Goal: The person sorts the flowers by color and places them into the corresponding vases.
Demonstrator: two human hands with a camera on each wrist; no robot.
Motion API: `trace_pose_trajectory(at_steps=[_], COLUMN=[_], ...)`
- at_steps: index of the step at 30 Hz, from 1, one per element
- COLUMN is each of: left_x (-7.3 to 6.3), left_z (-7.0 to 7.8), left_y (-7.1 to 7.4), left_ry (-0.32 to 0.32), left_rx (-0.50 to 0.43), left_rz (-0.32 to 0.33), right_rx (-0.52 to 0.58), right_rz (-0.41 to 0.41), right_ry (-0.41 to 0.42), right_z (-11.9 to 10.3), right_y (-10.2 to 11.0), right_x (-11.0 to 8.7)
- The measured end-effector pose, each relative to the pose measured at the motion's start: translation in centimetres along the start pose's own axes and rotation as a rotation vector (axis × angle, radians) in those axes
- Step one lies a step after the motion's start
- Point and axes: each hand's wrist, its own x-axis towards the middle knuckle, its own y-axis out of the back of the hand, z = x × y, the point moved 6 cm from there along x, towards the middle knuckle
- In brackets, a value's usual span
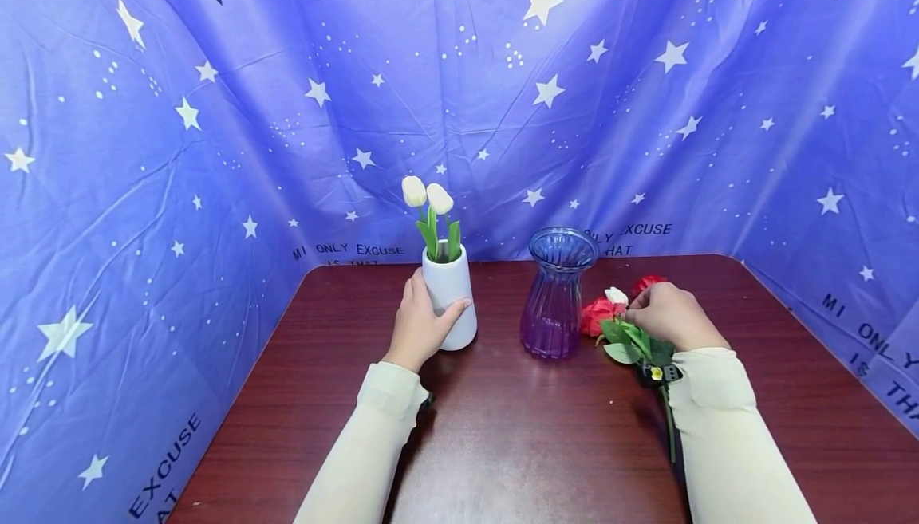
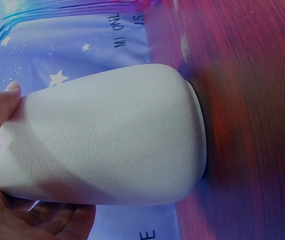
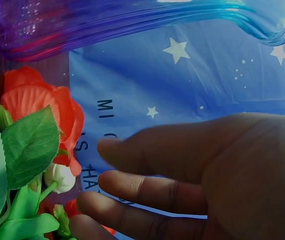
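My left hand (image 1: 420, 321) grips the white vase (image 1: 451, 301), thumb on one side and fingers round the other. Two white tulips (image 1: 439, 198) with green leaves stand in that vase. On the right, my right hand (image 1: 668, 315) hovers over artificial flowers lying on the table. Among them are a red flower (image 3: 45, 107), a white tulip (image 3: 60, 178) and green leaves (image 3: 30, 147). Seen from the right wrist, the thumb and fingers reach toward the blossoms with a gap between them and nothing held. Part of the second red flower (image 1: 648, 283) is hidden behind this hand.
A ribbed glass vase (image 1: 553, 301), blue at the top and purple below, stands between the two hands. Everything rests on a dark red wooden table (image 1: 517, 444). Blue cloth (image 1: 459, 93) with white stars hangs behind and at both sides.
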Motion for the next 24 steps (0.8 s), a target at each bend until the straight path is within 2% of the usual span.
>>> trace_pose_trajectory(at_steps=[16, 24], left_x=[0.0, 0.0], left_z=[-0.1, -0.1], left_y=[0.0, 0.0], left_ry=[-0.002, 0.001], left_rx=[0.01, -0.003], left_rz=[0.007, 0.003], right_rx=[-0.026, -0.017], right_rz=[0.008, -0.015], right_ry=[-0.033, -0.057], right_z=[1.2, 1.8], right_y=[-0.6, -1.2], right_x=[0.2, 0.1])
